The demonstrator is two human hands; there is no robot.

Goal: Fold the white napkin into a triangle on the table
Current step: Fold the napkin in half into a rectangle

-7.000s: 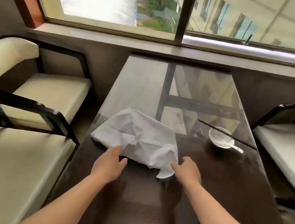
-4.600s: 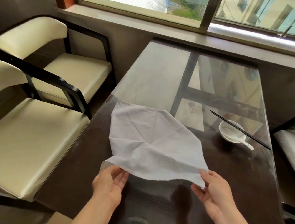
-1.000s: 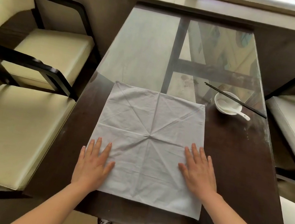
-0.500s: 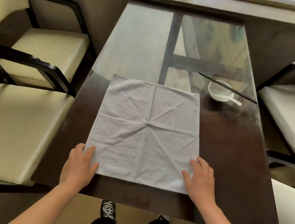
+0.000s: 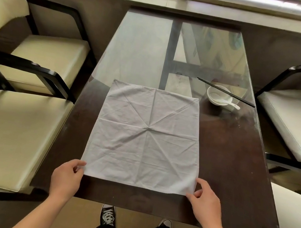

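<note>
The white napkin (image 5: pixel 146 137) lies spread flat as a square on the dark glass-topped table (image 5: pixel 236 168), with crease lines crossing at its middle. My left hand (image 5: pixel 66 177) is at the napkin's near left corner, thumb and fingers pinching the corner. My right hand (image 5: pixel 204 201) is at the near right corner, fingertips pinching the cloth there. Both corners still lie on the table.
A white bowl (image 5: pixel 218 97) with a white spoon in it and black chopsticks (image 5: pixel 227 92) across its rim stands at the far right. Cream-cushioned chairs (image 5: pixel 9 130) flank the table on both sides. A window sill (image 5: pixel 164 0) runs behind it.
My hands have slid back from pressing flat on the napkin to its two near corners and closed on them. The napkin went from crumpled to spread flat.
</note>
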